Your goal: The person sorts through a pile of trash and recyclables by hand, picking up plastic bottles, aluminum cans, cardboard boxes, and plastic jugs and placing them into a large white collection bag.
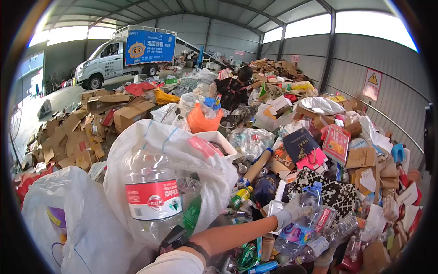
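Note:
My left hand (294, 213), in a pale work glove, reaches in from the lower left, its fingers closed against a clear plastic bottle (312, 196) with a blue top. Just below it lie a clear bottle with a purple and blue label (293, 234) and a bottle with a red label (325, 218). Low in the view, my right hand (325, 256), also gloved, is beside more clear bottles (344, 227); its fingers are mostly hidden. An open white woven sack (219, 176) stands by my left arm, holding a large clear jug (153, 198) with a red and white label.
Another white sack (80, 223) stands at the lower left. Flattened cardboard (75, 137) lies behind it. Mixed waste with boxes (360, 157) rises on the right. A person in dark clothes (232, 93) is in the pile ahead; a truck (123, 55) stands farther back.

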{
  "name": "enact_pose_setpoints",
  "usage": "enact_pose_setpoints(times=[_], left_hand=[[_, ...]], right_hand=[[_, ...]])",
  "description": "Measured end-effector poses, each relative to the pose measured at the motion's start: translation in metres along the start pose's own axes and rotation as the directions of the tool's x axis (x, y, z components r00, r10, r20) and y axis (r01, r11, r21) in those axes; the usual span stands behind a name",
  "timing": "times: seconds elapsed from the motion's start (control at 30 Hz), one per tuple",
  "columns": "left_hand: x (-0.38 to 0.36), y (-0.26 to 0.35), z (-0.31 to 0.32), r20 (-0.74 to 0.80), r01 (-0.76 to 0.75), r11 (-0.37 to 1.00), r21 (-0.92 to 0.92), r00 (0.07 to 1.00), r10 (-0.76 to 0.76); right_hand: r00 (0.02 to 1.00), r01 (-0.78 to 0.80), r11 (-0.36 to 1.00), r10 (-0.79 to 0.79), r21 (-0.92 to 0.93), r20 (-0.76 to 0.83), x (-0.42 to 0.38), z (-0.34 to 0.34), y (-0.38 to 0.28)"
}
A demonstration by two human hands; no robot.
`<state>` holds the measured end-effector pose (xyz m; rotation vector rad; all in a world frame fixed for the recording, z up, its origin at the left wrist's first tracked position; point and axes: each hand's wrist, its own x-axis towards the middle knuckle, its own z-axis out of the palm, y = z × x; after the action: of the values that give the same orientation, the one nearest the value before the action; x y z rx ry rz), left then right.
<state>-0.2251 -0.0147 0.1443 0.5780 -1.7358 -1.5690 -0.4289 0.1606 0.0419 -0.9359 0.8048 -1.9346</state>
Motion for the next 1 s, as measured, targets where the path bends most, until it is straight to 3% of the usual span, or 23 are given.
enact_pose_setpoints(times=[0.1,0.2,0.47,0.57,0.73,0.8,0.83,0.9,0.93,0.97,1.0], left_hand=[[-0.003,0.014,-0.018,0.044,0.125,0.992,-0.007,0.991,-0.125],[-0.01,0.029,-0.03,0.016,0.156,0.987,0.047,0.987,-0.157],[-0.026,0.054,-0.042,0.01,0.172,0.983,0.068,0.985,-0.173],[-0.03,0.061,-0.042,0.008,0.174,0.98,0.092,0.984,-0.176],[-0.023,0.053,-0.037,0.012,0.154,0.981,0.12,0.988,-0.156],[-0.024,0.061,-0.037,-0.035,0.218,0.959,0.179,0.976,-0.215],[-0.001,0.026,-0.031,0.2,0.11,0.953,-0.281,0.978,-0.054],[-0.017,0.061,-0.055,0.216,0.223,0.974,-0.04,0.954,-0.21],[-0.014,0.067,-0.073,0.24,0.071,0.996,0.05,0.967,-0.081],[-0.016,0.091,-0.099,0.147,0.19,0.921,0.34,0.957,-0.252],[-0.041,0.12,-0.119,0.187,0.237,0.957,0.167,0.946,-0.267]], right_hand=[[0.999,-0.005,1.0,0.005,0.002,0.033,0.006,0.016,0.002],[0.999,-0.009,1.0,0.009,0.003,0.047,0.009,0.027,0.002],[0.997,-0.005,1.0,0.004,0.009,0.075,0.004,0.041,0.007],[0.998,0.052,0.998,-0.051,0.034,-0.025,0.002,0.053,0.011],[0.998,0.048,0.994,-0.045,0.096,-0.036,0.001,0.058,0.014],[0.999,0.036,0.995,-0.032,0.098,-0.039,0.0,0.076,0.011],[0.998,0.036,0.997,-0.032,0.069,-0.052,0.0,0.092,0.008],[0.999,0.035,0.999,-0.035,0.019,-0.005,0.01,0.107,0.01],[0.999,0.037,0.998,-0.037,-0.042,-0.014,0.011,0.138,0.008],[0.998,-0.013,0.999,0.011,0.044,0.06,0.017,0.16,0.01],[0.996,-0.03,0.999,0.027,0.037,0.083,0.027,0.184,0.013]])
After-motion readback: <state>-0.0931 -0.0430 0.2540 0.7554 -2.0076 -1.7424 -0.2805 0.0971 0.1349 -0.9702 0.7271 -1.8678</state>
